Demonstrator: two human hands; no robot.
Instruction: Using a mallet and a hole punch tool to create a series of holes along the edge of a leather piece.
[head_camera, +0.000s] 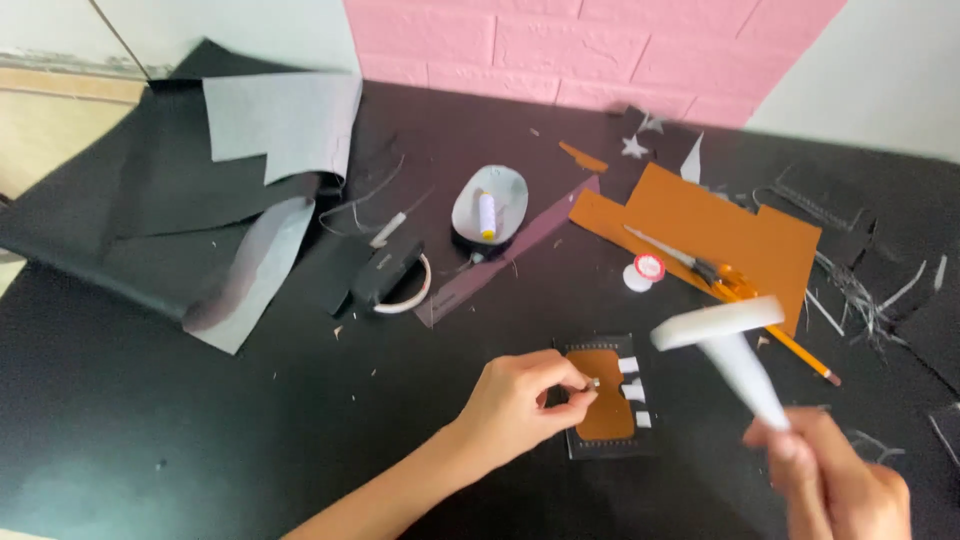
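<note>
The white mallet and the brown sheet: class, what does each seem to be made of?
White mallet: probably plastic or nylon; smooth, matt, uniformly white, though motion-blurred. Brown sheet: likely leather or faux leather; flat, matt tan, cleanly cut edges. The look leaves both open.

no packages, labels, signs or screens visible

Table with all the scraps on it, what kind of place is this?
Probably a home craft table for leather work. A brown leather sheet with scissors on it lies there, the right hand lifts a white mallet, and the left hand steadies a small punched piece.
</note>
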